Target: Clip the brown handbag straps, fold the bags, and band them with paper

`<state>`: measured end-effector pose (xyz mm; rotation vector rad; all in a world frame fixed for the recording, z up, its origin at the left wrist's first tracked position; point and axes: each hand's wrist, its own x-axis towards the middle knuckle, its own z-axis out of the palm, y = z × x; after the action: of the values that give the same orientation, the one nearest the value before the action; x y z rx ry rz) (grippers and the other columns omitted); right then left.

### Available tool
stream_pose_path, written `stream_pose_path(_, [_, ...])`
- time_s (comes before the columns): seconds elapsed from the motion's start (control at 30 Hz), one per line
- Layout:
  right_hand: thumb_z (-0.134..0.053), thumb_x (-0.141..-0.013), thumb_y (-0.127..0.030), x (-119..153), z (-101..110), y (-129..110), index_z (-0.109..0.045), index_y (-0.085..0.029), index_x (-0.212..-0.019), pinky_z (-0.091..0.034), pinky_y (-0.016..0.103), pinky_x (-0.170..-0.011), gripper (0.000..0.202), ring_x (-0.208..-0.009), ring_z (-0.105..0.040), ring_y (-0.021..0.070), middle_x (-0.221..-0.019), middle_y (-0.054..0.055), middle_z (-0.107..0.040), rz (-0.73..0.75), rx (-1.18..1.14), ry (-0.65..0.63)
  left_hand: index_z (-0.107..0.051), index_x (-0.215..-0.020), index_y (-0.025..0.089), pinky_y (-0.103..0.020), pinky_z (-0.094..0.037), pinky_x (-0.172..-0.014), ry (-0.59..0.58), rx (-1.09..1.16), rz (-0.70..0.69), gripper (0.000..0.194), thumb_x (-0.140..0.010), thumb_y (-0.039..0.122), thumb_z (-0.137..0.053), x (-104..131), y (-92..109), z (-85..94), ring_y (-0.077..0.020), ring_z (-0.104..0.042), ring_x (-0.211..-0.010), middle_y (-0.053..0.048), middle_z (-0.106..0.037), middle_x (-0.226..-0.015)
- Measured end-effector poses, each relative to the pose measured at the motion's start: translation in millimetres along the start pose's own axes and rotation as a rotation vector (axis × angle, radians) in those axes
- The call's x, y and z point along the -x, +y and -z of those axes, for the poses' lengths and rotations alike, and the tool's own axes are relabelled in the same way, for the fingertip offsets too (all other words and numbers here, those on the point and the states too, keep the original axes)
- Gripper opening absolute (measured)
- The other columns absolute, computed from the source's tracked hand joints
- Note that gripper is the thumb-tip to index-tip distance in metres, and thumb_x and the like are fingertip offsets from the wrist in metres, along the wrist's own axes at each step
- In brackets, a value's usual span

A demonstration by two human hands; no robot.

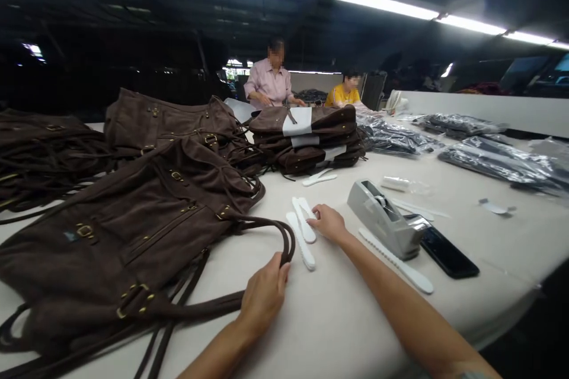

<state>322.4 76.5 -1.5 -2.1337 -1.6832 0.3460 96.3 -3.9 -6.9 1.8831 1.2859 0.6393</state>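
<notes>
brown suede-like straps (pixel 292 240) curve into the left hand (pixel 264 290) at the near middle, its thumb and fingers pressed together around them. they belong to a large dark-brown soft bag with brass-coloured buckles (pixel 146 213), which lies across the near left of a pale, smooth-topped table (pixel 347 320). at the near right, beside the right forearm, is a long white flat strip with a toothed edge (pixel 395 263); past it sit a black rectangular phone (pixel 448 251) and a grey plastic tape dispenser (pixel 377 219).

a little farther, at the middle, the right hand (pixel 328 222) reaches in with bent fingers, their tips at the right edge of a small group of flat white strips (pixel 300 234); i cannot tell whether they pinch one.

beyond, more white strips (pixel 320 177) lie before a stack of brown bags with pale bands (pixel 306 136). to the far right are dark packages in clear shiny plastic (pixel 502 163). farthest back are a person in a pale pink shirt (pixel 271 83) and another person in yellow (pixel 342 95).
</notes>
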Motion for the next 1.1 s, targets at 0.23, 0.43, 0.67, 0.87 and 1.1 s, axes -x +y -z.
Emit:
stream_pose_path(0.23, [-0.069, -0.079, -0.029, 20.8, 0.8, 11.4, -0.073, -0.030, -0.096, -0.041, 0.022, -0.068, 0.018, -0.081, -0.062, 0.0137, -0.092, -0.003, -0.069, 0.105, 0.017, -0.070, -0.047, -0.081, 0.022, -0.027, -0.034, -0.064, -0.064, 0.043, -0.003, 0.028, -0.095, 0.042, -0.033, -4.3, 0.8, 8.3, -0.0173, -0.050, -0.064, 0.002, -0.053, -0.068])
stream_pose_path(0.43, [-0.045, -0.098, -0.026, -45.0, 12.7, 5.3, -0.063, -0.023, -0.119, -0.046, 0.032, -0.090, 0.028, -0.108, -0.058, 0.0196, -0.124, 0.007, -0.060, 0.120, 0.197, 0.101, -0.047, -0.082, 0.022, -0.027, -0.035, -0.067, -0.061, 0.026, 0.022, 0.026, -0.095, 0.037, -0.031, -5.5, 0.2, 4.8, -0.0184, -0.054, -0.067, 0.000, -0.057, -0.071])
stream_pose_path(0.67, [-0.059, -0.093, -0.032, -135.1, 12.8, -19.8, -0.056, -0.017, -0.123, -0.051, 0.046, -0.090, 0.034, -0.108, -0.059, 0.0244, -0.127, 0.010, -0.056, 0.135, 0.411, 0.107, -0.048, -0.083, 0.022, -0.025, -0.036, -0.066, -0.048, -0.005, 0.007, 0.021, -0.094, 0.029, -0.032, -3.5, -5.8, 5.6, -0.0177, -0.058, -0.069, -0.002, -0.062, -0.073])
stream_pose_path(0.87, [-0.059, -0.093, -0.033, -121.1, -10.3, -11.0, -0.059, -0.015, -0.117, -0.052, 0.044, -0.088, 0.030, -0.104, -0.061, 0.0229, -0.120, 0.010, -0.060, 0.187, 0.492, 0.012, -0.050, -0.085, 0.022, -0.026, -0.037, -0.065, -0.044, -0.022, 0.018, 0.017, -0.093, 0.027, -0.037, -3.0, -2.1, 7.5, -0.0188, -0.060, -0.069, -0.003, -0.065, -0.074])
stream_pose_path(1.1, [-0.060, -0.092, -0.031, -50.3, 3.8, 10.9, -0.064, -0.014, -0.101, -0.051, 0.043, -0.088, 0.019, -0.098, -0.063, 0.0205, -0.106, 0.006, -0.066, 0.308, 0.386, -0.109, -0.048, -0.079, 0.022, -0.026, -0.034, -0.064, -0.013, 0.058, -0.035, 0.017, -0.092, 0.025, -0.038, -1.8, -0.1, 10.8, -0.0184, -0.055, -0.067, -0.001, -0.060, -0.071])
